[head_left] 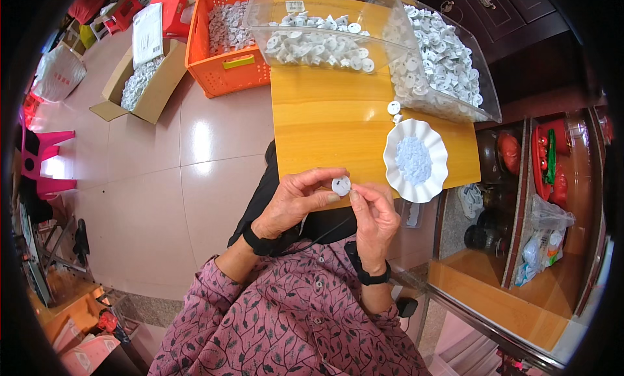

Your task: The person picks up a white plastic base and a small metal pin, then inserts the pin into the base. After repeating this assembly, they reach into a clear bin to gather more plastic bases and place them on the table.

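Near the front edge of the wooden table, my left hand [292, 199] pinches a small white round plastic part [340, 185] between thumb and fingers. The part's disc face, with a small dark mark on it, is turned up. My right hand [375, 218] is closed in a pinch right beside the part's edge; whatever its fingertips hold is too small to make out. A white scalloped dish [419, 193] with a heap of tiny pale blue pieces [413, 160] stands just beyond my right hand. Two loose white round parts [394, 107] lie behind the dish.
Two clear plastic bins, a left one [257, 38] and a right one [489, 90], hold many white parts at the table's far side. Left of the table [325, 116] are an orange crate [227, 80] and a cardboard box [146, 109]. Open shelves [481, 272] stand at right.
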`<action>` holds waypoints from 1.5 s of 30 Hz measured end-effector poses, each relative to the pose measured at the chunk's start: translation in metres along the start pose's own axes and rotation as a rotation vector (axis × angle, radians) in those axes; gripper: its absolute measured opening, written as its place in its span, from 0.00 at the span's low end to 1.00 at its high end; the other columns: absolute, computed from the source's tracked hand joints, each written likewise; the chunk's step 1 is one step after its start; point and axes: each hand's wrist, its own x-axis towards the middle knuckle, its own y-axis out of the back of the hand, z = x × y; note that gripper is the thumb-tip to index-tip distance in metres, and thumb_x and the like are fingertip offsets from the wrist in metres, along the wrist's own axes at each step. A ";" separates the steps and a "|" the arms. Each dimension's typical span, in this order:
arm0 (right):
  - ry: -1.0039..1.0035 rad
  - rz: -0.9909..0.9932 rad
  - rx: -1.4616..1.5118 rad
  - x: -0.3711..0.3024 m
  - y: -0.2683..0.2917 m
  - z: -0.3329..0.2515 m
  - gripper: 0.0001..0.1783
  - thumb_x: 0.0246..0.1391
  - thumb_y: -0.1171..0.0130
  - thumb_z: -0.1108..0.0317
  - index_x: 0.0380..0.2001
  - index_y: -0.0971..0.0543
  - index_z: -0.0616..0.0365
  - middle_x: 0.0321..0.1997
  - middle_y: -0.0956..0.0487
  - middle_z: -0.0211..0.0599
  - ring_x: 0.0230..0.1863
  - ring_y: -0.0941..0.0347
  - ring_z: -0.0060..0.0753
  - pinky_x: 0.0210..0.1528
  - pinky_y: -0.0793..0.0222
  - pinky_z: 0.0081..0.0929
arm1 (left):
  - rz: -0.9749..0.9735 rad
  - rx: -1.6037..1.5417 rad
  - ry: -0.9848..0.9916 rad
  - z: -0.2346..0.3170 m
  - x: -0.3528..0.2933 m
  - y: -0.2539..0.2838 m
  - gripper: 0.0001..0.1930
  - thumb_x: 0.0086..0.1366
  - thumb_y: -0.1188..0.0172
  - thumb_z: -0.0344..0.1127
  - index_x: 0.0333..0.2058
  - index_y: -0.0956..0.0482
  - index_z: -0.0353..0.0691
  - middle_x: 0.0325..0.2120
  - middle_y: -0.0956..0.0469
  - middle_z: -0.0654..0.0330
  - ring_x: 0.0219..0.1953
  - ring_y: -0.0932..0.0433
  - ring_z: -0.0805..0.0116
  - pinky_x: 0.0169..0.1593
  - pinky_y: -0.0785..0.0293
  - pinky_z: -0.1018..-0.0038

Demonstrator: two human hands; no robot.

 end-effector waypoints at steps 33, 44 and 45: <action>0.081 0.024 -0.118 -0.004 -0.008 0.008 0.05 0.56 0.38 0.78 0.36 0.19 0.64 0.38 0.23 0.37 0.38 0.26 0.28 0.39 0.30 0.23 | 0.012 -0.060 -0.022 -0.006 0.000 -0.002 0.19 0.63 0.37 0.21 0.53 0.24 0.34 0.42 0.20 0.60 0.45 0.21 0.75 0.52 0.23 0.77; 0.143 0.016 -0.217 -0.004 -0.011 0.003 0.05 0.56 0.40 0.79 0.37 0.20 0.63 0.38 0.23 0.39 0.36 0.26 0.31 0.38 0.29 0.25 | -0.024 -0.127 -0.009 -0.008 0.000 0.002 0.21 0.62 0.38 0.20 0.54 0.25 0.33 0.48 0.21 0.57 0.49 0.22 0.71 0.56 0.24 0.74; 0.143 0.016 -0.217 -0.004 -0.011 0.003 0.05 0.56 0.40 0.79 0.37 0.20 0.63 0.38 0.23 0.39 0.36 0.26 0.31 0.38 0.29 0.25 | -0.024 -0.128 -0.010 -0.008 0.000 0.002 0.21 0.62 0.38 0.20 0.54 0.25 0.33 0.48 0.21 0.57 0.49 0.22 0.71 0.56 0.24 0.74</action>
